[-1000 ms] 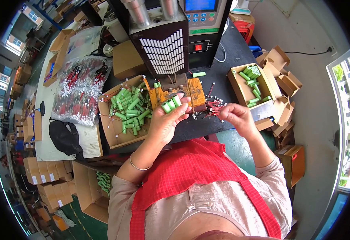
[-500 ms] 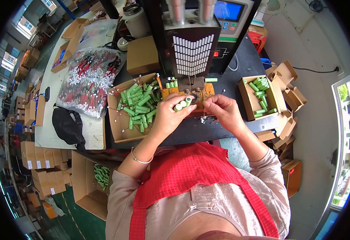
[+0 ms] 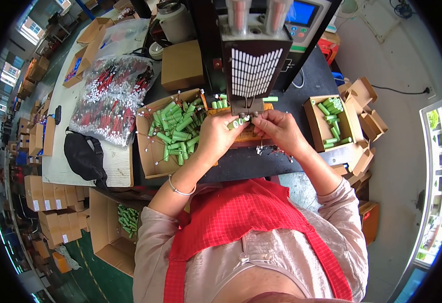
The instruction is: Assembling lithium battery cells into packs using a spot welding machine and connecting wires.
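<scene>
Hands: both raised under the head of the black welding machine [image 3: 254, 70].
Left hand [image 3: 220, 136]: closed around green cylindrical cells [image 3: 235, 122], their ends just below the machine's tip.
Right hand [image 3: 277, 129]: fingertips pinched at the cells' ends; what they grip cannot be told.
Left box [image 3: 148, 151]: loose green cells.
Right box [image 3: 313, 123]: more cells.

cells: a few green cylindrical battery cells [image 3: 235, 123], side by side, lying level
place: pinched in the left hand [image 3: 216, 137], just beneath the machine head [image 3: 254, 76]
</scene>
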The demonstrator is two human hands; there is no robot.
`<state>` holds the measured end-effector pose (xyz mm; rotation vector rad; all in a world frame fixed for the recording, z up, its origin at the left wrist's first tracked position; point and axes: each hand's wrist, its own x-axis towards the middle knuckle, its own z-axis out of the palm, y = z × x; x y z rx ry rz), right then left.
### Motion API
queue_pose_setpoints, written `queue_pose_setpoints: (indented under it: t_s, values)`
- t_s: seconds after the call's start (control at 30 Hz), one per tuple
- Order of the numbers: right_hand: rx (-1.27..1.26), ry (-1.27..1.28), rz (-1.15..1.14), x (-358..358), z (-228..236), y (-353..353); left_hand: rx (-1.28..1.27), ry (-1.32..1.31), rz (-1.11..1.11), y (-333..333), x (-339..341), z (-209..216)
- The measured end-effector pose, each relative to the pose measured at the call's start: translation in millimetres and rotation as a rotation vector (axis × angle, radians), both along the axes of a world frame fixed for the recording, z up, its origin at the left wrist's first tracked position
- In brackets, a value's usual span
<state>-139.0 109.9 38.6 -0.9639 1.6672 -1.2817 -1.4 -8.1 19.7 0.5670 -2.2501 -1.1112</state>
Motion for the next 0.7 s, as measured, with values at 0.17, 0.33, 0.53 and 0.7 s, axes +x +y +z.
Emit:
queue_pose_setpoints:
  t_s: [0.17,0.33,0.53,0.7]
  values:
    - [0.056,-0.069,-0.031,-0.4,7.3,1.3,-0.137,0.136,-0.019,-3.4,-2.5,-3.4]
    - [0.019,-0.288,0.142,-5.7,9.7,21.3,0.186,-0.02,-0.032,0.9,13.9,8.4]
    - [-0.022,-0.114,0.104,-0.8,13.2,31.9,1.169,0.082,-0.287,-8.5,29.2,18.7]
    - [-0.177,0.104,-0.053,11.7,3.4,19.7,0.706,0.17,-0.062,5.1,12.5,8.0]
